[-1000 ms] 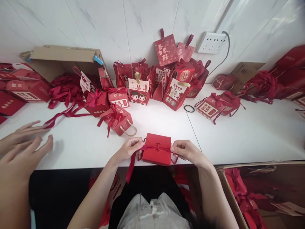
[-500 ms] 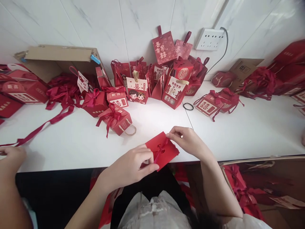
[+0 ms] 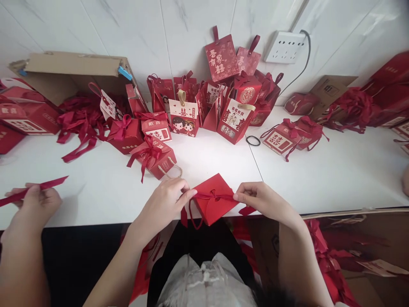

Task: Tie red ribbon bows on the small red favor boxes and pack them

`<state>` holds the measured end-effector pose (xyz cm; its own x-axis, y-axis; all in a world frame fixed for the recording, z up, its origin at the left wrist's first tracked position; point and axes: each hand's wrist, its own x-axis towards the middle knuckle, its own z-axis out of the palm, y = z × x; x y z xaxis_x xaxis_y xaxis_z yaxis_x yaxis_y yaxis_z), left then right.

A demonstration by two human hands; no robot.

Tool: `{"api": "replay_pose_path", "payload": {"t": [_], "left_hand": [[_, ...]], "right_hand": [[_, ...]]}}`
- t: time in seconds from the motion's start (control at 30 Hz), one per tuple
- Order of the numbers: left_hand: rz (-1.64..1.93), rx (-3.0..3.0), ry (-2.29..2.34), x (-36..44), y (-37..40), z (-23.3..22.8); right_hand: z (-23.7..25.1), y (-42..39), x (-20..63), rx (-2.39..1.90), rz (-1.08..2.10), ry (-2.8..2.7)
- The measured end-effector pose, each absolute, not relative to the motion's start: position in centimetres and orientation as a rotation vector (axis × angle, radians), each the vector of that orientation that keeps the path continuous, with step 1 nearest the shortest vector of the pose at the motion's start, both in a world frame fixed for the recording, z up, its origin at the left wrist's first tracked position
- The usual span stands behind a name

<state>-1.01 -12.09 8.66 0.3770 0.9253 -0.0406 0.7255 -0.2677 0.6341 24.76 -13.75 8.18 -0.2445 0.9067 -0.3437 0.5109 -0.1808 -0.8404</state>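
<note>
"Gripping what, was the left hand [image 3: 175, 196], so close to the red box [image 3: 220, 209]?"

"One length of the dark red ribbon [image 3: 202, 195]; its thumb and fingers were pinched together on it, just beside the box's left corner; a ribbon end [image 3: 184, 217] hung below."

"And the right hand [image 3: 258, 198]?"

"Just as narrow, nipping the ribbon's other length by the right corner; the ribbon ran nearly straight between the two hands, across the top of the box, knotted near the middle."

"Where was the box itself?"

"At the front edge of the desk [image 3: 108, 187], with one corner turned towards the person; I couldn't tell whether it rested on the surface or was held just above."

"Anything near?"

"A box with a rope handle [image 3: 156, 161] lay beyond the left hand, a bow on top; a black ring [image 3: 253, 140] lay beyond the right hand; farther back stood a box with two cartoon figures [image 3: 184, 123]; at the far left, a co-worker's hand [image 3: 38, 200] held a loose red strip [image 3: 55, 182]."
</note>
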Motion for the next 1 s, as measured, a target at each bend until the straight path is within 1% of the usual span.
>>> {"api": "replay_pose_path", "payload": {"t": [0.1, 0.23, 0.4, 0.6, 0.7, 0.87, 1.0], "left_hand": [[0.605, 2.078, 1.483, -0.7, -12.3, 8.7], [0.493, 1.84, 1.49, -0.8, -11.9, 8.8], [0.299, 1.614, 1.165, -1.8, -10.2, 7.4], [0.314, 1.485, 0.932, -2.3, -9.4, 5.3], [0.355, 1.524, 0.958, -2.3, -9.7, 5.3], [0.408, 1.496, 0.956, -1.8, -10.5, 6.5], [0.381, 1.469, 0.964, -1.1, -11.1, 8.1]], "right_hand": [[8.0, -14.1, 24.4, -1.595, 1.502, -1.661], [7.6, -14.2, 24.0, -1.585, 1.564, -1.617], [6.9, -14.0, 24.2, -1.536, 1.633, -1.61], [6.2, -14.0, 24.5, -1.466, 1.693, -1.527], [7.0, -14.4, 24.5, -1.441, 1.636, -1.527], [8.8, -15.3, 23.3, -1.212, 1.492, -1.568], [8.6, -15.6, 21.0, -1.175, 1.405, -1.595]]}}
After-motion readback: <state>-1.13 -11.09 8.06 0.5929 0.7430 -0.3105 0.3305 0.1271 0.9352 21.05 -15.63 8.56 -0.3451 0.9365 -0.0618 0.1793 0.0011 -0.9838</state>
